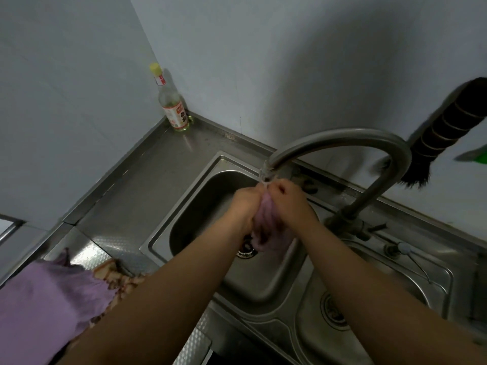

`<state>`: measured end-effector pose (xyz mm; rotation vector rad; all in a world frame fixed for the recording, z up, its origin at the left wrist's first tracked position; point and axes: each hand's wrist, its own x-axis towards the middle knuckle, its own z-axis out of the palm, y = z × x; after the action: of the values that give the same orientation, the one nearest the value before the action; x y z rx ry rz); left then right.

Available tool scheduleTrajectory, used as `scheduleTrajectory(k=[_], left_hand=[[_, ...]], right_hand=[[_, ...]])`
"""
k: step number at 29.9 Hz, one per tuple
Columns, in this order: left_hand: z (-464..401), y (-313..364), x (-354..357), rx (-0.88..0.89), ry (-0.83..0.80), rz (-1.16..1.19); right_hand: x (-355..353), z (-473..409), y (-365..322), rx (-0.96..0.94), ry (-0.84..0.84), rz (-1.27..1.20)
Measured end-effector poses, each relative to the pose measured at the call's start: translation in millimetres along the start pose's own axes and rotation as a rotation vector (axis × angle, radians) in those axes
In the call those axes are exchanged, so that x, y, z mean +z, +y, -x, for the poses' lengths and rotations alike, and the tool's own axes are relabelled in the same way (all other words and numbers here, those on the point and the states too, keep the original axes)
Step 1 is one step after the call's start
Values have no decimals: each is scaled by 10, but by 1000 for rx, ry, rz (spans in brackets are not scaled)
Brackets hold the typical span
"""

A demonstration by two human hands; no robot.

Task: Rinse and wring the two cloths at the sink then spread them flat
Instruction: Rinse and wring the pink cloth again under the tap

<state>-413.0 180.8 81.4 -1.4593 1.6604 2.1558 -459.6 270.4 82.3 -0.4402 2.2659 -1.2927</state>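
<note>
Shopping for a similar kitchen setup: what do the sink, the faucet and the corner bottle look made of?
Sink: probably stainless steel, brushed grey with soft reflections. Faucet: metal tube, dull satin sheen. Bottle: clear glass or plastic, cannot tell which; yellow cap, likely plastic, and a printed label.

Single head-worn wide-angle view looks steeply down and forward, close above the sink (184, 206); walls fill the far field.

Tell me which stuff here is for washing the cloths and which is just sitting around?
For the job: pink cloth gripped by left hand and right hand; faucet; sink; purple cloth on the counter.

Just lying about: bottle; brush.
</note>
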Motion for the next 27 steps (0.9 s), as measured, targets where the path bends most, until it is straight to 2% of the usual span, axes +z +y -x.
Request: scheduleTrajectory(k=[2,4,5,6,8,10,12,13,15,17,19,20,22,24,26,27], left_hand=[[-92,76,-157,73,-48,-42],[-144,124,-266,156,-176,-117],[-127,161,-304,197,-222,-205],[-123,200,-336,244,-239,-330],[-128,255,-390,341,-262,-609],[-160,229,-477,309,-328,-789],[-196,107,-566,251,-421,-719],[-232,1,-590,254,-432,-587],[-248,-140,-540,269,-346,-184],[-204,-108,-372,199,-195,138],[-173,-32,-207,62,-110,301],[-131,1,-112,-1,-89,328],[-35,0,89,-62,-39,269],[22,-92,259,-24,-13,191],[9,-111,283,16,21,154],[-71,-107,231,15,38,147]], right_hand=[[-1,49,-36,111,-226,-43],[-65,39,-31,104,-380,153],[-116,27,-10,63,-406,221],[-164,24,0,42,-418,163],[-231,21,34,43,-361,-91],[-251,-42,79,43,-267,-298],[-248,-115,125,63,-140,-369],[-261,-140,111,81,-68,-378],[-272,-126,34,80,53,-347],[-199,-26,-28,38,54,-290],[-1,169,-132,38,-45,-172],[105,215,-134,14,-58,-95],[181,123,-119,25,30,109],[107,-96,-72,159,200,35],[96,-110,-75,185,220,-62],[161,-72,-67,158,205,-22]])
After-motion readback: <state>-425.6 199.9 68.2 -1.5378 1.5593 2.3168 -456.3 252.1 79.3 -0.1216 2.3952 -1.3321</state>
